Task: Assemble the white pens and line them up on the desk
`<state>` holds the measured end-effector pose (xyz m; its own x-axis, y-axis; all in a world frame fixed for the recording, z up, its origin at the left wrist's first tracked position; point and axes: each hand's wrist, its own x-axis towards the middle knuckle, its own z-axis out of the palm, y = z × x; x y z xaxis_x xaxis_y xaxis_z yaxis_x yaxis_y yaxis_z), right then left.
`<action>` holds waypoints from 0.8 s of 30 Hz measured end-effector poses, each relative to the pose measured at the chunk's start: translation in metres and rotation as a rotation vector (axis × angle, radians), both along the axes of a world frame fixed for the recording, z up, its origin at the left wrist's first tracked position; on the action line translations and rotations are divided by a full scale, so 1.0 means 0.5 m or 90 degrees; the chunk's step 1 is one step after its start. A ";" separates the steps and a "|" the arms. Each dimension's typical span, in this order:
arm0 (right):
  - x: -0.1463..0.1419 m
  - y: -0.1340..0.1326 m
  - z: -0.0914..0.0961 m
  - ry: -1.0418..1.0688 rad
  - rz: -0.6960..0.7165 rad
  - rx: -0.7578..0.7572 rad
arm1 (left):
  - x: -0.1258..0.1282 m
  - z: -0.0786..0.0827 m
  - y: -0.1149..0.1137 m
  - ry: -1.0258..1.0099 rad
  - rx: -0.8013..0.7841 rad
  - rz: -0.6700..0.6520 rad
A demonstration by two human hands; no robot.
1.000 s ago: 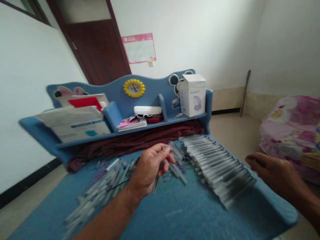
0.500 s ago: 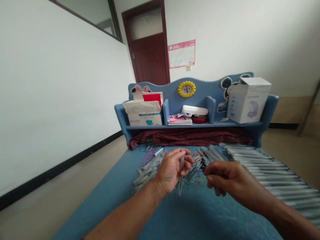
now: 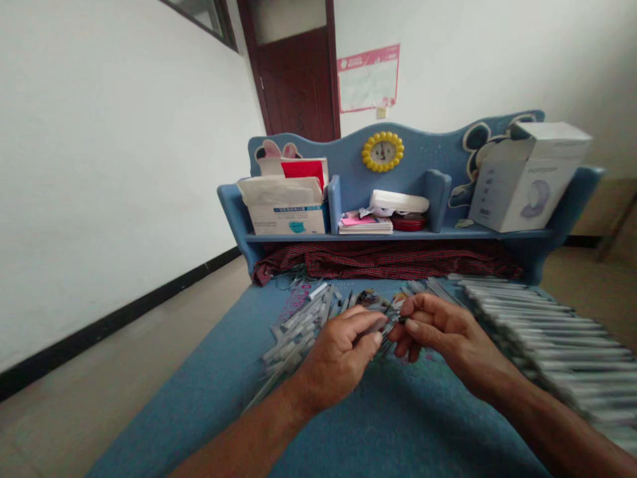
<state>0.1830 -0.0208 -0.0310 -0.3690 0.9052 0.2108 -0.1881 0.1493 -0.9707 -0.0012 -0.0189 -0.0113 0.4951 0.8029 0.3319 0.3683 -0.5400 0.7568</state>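
Observation:
My left hand (image 3: pixel 338 355) is closed around a clear pen barrel (image 3: pixel 374 326), most of it hidden by the fingers. Just to the right, my right hand (image 3: pixel 442 325) pinches a small dark piece (image 3: pixel 403 320) between thumb and forefinger. It looks like the end of a pen part, but too little shows to be sure. The fingertips of both hands almost meet. Behind the left hand lies a loose heap of clear pen barrels (image 3: pixel 291 338). Thin dark-tipped pen parts lie under and behind the fingertips, partly covered.
Many pens (image 3: pixel 547 338) lie in a stacked row on the right of the blue tabletop (image 3: pixel 199 398). A folded checked cloth (image 3: pixel 358 261) runs beneath the blue shelf (image 3: pixel 298 238). On the shelf stand a mask box (image 3: pixel 271 219), papers (image 3: pixel 365 227) and a white carton (image 3: pixel 527 182).
My hands have come together. The left hand has turned palm-down with the barrel, and the right has moved in to its fingertips with a small dark piece. The view has tilted down slightly.

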 end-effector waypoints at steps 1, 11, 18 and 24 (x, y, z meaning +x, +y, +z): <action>0.001 -0.001 -0.004 -0.001 0.002 0.008 | 0.003 -0.002 -0.002 0.023 0.025 -0.005; 0.007 -0.015 -0.020 -0.020 -0.012 0.026 | 0.020 -0.021 -0.013 0.100 0.102 -0.030; 0.006 -0.015 -0.022 -0.017 -0.022 0.030 | 0.018 -0.023 -0.015 0.104 0.110 -0.032; 0.006 -0.014 -0.032 -0.047 -0.020 0.047 | 0.021 -0.016 -0.019 0.096 0.081 -0.084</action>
<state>0.1860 -0.0277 -0.0470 -0.3582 0.8992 0.2511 -0.1109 0.2261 -0.9678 0.0091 -0.0284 -0.0192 0.6451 0.6844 0.3398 0.3922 -0.6782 0.6214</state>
